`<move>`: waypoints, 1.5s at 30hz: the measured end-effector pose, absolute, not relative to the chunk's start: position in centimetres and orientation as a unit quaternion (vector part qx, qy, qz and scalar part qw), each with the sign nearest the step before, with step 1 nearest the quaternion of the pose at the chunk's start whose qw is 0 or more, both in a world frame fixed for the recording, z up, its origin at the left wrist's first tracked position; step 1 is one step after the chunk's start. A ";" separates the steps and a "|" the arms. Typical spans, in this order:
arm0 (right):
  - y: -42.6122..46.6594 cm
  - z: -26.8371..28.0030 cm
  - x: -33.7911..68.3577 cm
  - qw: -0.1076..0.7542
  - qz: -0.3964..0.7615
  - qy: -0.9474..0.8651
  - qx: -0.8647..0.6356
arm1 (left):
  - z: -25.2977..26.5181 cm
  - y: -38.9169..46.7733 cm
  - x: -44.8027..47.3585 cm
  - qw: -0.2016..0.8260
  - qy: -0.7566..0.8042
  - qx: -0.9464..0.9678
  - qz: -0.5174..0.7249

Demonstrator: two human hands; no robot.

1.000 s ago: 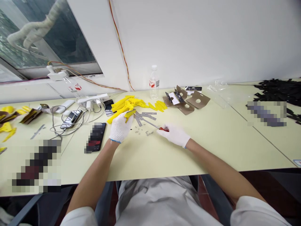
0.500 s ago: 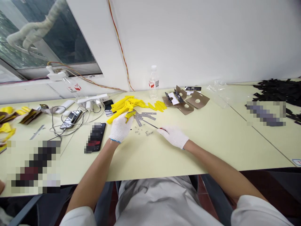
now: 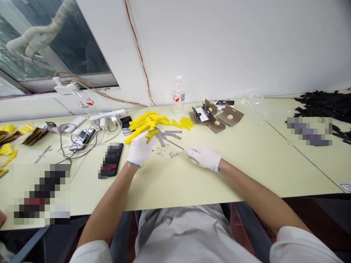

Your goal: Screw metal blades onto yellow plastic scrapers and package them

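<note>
My left hand (image 3: 142, 148), in a white knit glove, is closed round a yellow plastic part (image 3: 151, 135) with a grey metal blade at its top. My gloved right hand (image 3: 203, 157) grips a screwdriver, its handle hidden by the fingers; the thin shaft (image 3: 175, 144) points left to the yellow part. Whether the tip touches a screw is too small to tell. Several flat grey blades (image 3: 173, 135) fan out just beyond the shaft. Small metal screws (image 3: 173, 155) lie scattered between my hands. More yellow plastic parts (image 3: 148, 120) are heaped behind my left hand.
A clear bottle (image 3: 178, 96) stands against the wall, with brown cardboard cards (image 3: 230, 116) to its right. Phones (image 3: 116, 160), cables and a power strip (image 3: 108, 114) lie to the left. Black parts (image 3: 323, 106) are piled far right. A finger shows at the left edge.
My right hand has turned slightly on the screwdriver, its fingers shifting round the handle. The left hand and the yellow part are almost unmoved.
</note>
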State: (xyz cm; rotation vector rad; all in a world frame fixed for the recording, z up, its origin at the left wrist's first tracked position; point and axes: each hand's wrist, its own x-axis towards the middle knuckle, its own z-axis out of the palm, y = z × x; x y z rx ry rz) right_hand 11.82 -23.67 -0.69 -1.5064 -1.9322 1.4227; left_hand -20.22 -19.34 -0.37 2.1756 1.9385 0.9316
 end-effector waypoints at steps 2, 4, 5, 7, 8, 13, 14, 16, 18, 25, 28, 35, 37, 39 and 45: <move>-23.6 -0.8 11.8 0.153 0.507 -0.664 -0.528 | -0.2 -19.7 -19.9 0.047 0.624 0.716 0.311; -23.6 -0.9 11.7 0.160 0.505 -0.661 -0.531 | 0.1 -20.0 -19.6 0.052 0.615 0.720 0.317; -23.6 -1.0 11.6 0.166 0.503 -0.662 -0.531 | 0.3 -20.1 -19.5 0.055 0.612 0.722 0.319; -23.5 -1.2 11.5 0.186 0.502 -0.659 -0.528 | 0.6 -20.3 -19.4 0.057 0.604 0.725 0.325; -23.4 -1.3 11.4 0.197 0.502 -0.658 -0.525 | 0.7 -20.3 -19.4 0.058 0.599 0.728 0.328; -22.9 -1.5 11.7 0.214 0.487 -0.652 -0.539 | 0.8 -20.1 -19.9 0.085 0.561 0.752 0.336; -22.7 -1.3 11.8 0.216 0.475 -0.653 -0.549 | 0.8 -20.0 -20.0 0.089 0.558 0.751 0.341; -22.3 -1.0 12.2 0.223 0.417 -0.666 -0.577 | 0.6 -19.8 -20.1 0.085 0.566 0.739 0.354; -21.8 -0.8 12.7 0.222 0.318 -0.688 -0.613 | 0.5 -19.8 -20.1 0.077 0.582 0.722 0.365; -20.2 -1.5 14.3 0.096 0.089 -0.707 -0.695 | 1.1 -20.4 -18.9 0.109 0.605 0.697 0.369; -20.0 -1.9 14.5 0.074 0.060 -0.721 -0.686 | 1.6 -20.7 -18.4 0.099 0.603 0.715 0.339; -19.5 -2.4 14.8 0.064 0.033 -0.726 -0.684 | 1.4 -20.9 -18.1 0.051 0.605 0.742 0.286; -19.6 -2.3 14.8 0.057 0.018 -0.724 -0.687 | 1.3 -21.0 -18.0 0.035 0.606 0.751 0.261; -19.9 -1.8 14.5 0.062 -0.005 -0.719 -0.692 | 1.2 -21.0 -17.9 0.022 0.610 0.755 0.239; -20.2 1.6 11.0 0.191 0.136 -0.758 -0.608 | 0.3 -20.9 -17.7 0.011 0.586 0.781 0.214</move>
